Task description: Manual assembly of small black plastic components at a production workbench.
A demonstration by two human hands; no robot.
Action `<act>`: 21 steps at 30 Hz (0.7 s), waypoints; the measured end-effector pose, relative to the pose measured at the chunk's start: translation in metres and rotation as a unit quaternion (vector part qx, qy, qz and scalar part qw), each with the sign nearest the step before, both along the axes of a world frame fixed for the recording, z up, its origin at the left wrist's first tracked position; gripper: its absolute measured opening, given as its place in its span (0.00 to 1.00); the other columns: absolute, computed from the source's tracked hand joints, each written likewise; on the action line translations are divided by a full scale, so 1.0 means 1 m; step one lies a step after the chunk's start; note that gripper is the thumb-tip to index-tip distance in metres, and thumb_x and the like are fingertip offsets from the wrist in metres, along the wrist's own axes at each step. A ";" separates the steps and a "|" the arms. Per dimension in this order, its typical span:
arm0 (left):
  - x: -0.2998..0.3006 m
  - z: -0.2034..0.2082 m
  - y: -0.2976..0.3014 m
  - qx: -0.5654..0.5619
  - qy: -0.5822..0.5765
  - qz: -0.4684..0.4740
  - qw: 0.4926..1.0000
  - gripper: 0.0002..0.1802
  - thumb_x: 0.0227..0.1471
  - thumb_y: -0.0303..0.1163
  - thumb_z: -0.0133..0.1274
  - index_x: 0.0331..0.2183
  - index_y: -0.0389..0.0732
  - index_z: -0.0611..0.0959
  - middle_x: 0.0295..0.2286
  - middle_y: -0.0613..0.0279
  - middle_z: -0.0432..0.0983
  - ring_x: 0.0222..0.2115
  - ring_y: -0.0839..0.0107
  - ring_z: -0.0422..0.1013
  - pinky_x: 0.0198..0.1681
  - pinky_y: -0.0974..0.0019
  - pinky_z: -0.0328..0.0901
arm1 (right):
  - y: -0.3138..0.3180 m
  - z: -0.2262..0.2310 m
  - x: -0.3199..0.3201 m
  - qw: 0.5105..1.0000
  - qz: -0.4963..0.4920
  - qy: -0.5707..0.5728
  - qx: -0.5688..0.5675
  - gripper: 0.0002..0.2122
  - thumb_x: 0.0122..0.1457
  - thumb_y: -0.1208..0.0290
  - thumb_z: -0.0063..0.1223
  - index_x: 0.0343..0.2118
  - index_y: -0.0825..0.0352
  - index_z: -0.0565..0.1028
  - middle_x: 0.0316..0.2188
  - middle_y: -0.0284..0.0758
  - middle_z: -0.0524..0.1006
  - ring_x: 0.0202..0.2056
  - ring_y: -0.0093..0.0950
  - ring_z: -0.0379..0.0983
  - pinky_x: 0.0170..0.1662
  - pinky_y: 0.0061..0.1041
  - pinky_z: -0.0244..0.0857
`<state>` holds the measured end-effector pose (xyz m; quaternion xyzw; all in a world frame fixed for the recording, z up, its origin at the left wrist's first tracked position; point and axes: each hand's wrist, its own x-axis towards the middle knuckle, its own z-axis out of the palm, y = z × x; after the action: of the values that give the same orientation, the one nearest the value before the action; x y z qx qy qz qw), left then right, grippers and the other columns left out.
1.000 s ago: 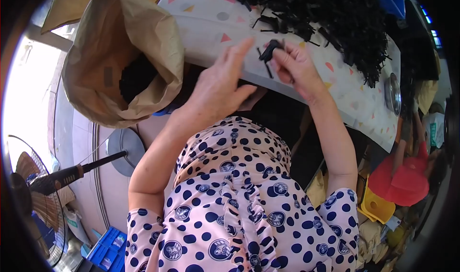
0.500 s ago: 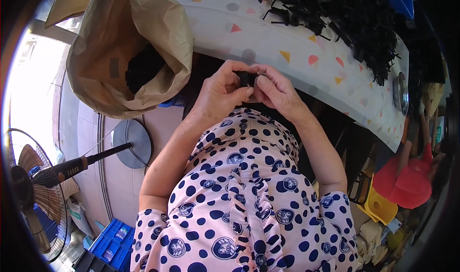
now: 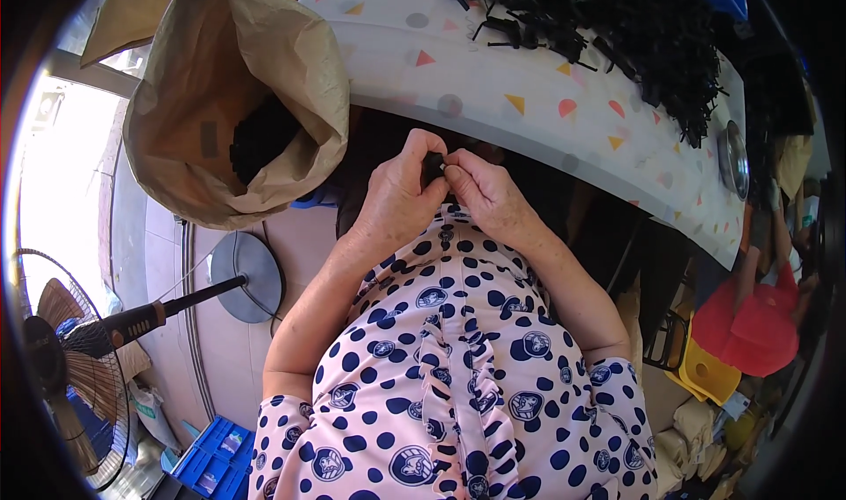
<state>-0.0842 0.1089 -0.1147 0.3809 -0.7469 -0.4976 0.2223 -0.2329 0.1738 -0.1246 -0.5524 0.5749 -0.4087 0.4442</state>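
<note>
A small black part [image 3: 432, 167], its exact kind hidden by my fingers, is held up in front of my body at the table's near edge. My left hand [image 3: 397, 192] is closed round it, with thumb and forefinger on either side. The fingertips of my right hand [image 3: 491, 197] are pinched together at the part's right end, where a tiny pale spot shows. On the table [image 3: 476, 73] beyond lies a big heap of black parts [image 3: 643, 46] with thin stems. To the left, an open brown paper bag [image 3: 308, 139] has black things [image 3: 263, 139] inside.
A round metal dish [image 3: 733, 161] sits at the table's right end. At left stands a fan [image 3: 75, 359] on a round base [image 3: 247, 275]. Blue crates [image 3: 211, 456] lie at lower left. A person in red [image 3: 749, 328] is at right, by a yellow chair [image 3: 708, 372].
Both hands have come slightly down and left, nearer my body, still holding the black part. My right fingers have closed in on its end. The whole view has shifted a little.
</note>
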 end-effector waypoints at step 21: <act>0.013 -0.005 -0.009 0.336 0.346 0.019 0.876 0.22 0.59 0.25 0.41 0.55 0.41 0.63 0.34 0.62 0.71 0.29 0.77 0.69 0.32 0.77 0.64 | 0.002 -0.008 -0.003 0.963 -0.094 -0.251 -0.006 0.06 0.63 0.72 0.46 0.39 0.67 0.71 0.27 0.29 0.74 0.18 0.12 0.62 0.20 0.10 0.56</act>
<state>-0.0714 0.0998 -0.1201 0.2500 -0.4027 -0.8146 0.3344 -0.2359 0.1757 -0.1328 -0.3783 0.4916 -0.5776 0.5306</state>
